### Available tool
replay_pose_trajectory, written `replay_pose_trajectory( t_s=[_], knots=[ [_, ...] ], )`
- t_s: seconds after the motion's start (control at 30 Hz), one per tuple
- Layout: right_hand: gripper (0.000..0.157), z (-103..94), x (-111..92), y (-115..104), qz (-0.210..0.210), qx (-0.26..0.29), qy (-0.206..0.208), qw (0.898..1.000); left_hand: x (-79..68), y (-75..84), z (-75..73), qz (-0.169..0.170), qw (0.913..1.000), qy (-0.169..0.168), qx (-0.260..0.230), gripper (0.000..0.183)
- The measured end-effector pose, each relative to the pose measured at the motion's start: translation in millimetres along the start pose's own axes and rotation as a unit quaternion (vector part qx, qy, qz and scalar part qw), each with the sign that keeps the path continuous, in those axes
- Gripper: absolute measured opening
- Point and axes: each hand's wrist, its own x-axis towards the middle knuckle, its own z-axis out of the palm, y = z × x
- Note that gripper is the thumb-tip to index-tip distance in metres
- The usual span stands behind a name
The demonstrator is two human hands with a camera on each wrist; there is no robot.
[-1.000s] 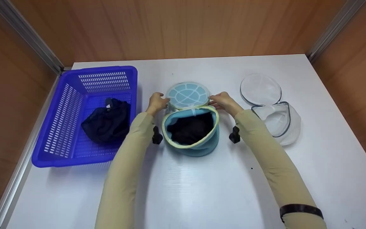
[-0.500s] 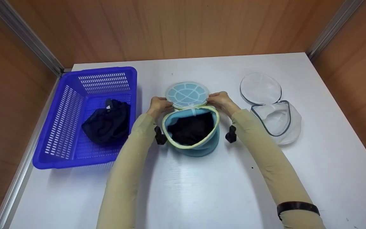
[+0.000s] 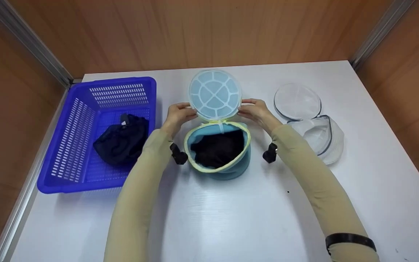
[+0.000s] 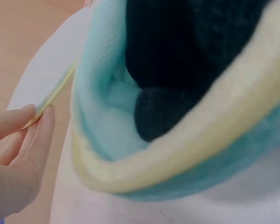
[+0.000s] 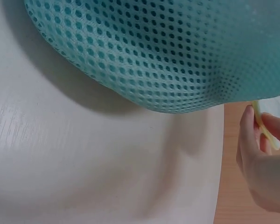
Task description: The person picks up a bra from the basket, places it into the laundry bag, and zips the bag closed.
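A teal mesh laundry bag (image 3: 231,171) with pale yellow edging stands in the middle of the table, its mouth open toward me. Black cloth (image 3: 218,147) lies inside it. Its round lid (image 3: 215,95), light blue with a white wheel-like pattern, is tilted up behind the mouth and joined at the back. My left hand (image 3: 178,115) pinches the lid's left edge between thumb and fingers. On the opposite edge, my right hand (image 3: 256,112) pinches the yellow rim. Holes in the bag's mesh side (image 5: 144,60) show close up in the right wrist view, with the pinching fingers (image 5: 247,135) beyond.
To the left stands a blue plastic basket (image 3: 62,145) with a dark garment (image 3: 124,140) in it. A white mesh laundry bag (image 3: 335,140) with dark trim lies at the right, its round lid (image 3: 298,102) folded back. Wooden panels (image 3: 209,34) enclose the white table (image 3: 224,225).
Both hands have closed on the lid's edges. The lid has risen from lying back to a steeper tilt. The bag and the basket have stayed in place.
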Motion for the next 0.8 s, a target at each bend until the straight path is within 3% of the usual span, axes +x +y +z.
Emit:
replay_pose_trajectory(
  t_s=[0.3,0.5,0.7,0.8],
  knots=[
    [0.038,-3.3,-12,-5,-0.046,0.043,-0.028,0.998,-8.5,8.6,-1.7,0.020,0.9989,-0.026,-0.035,0.040],
    [0.027,-5.4,-21,-9,-0.050,0.060,-0.044,0.996,-15.5,15.8,-3.8,0.024,0.9977,-0.047,-0.042,0.038],
    [0.018,-8.5,-30,-11,-0.057,0.086,-0.073,0.992,-19.1,19.7,-8.9,0.032,0.9962,-0.065,-0.049,0.019],
    [0.021,-10.0,-33,-11,-0.071,0.080,-0.084,0.991,-21.1,19.2,-11.4,0.041,0.9952,-0.078,-0.040,0.019]
  ],
)
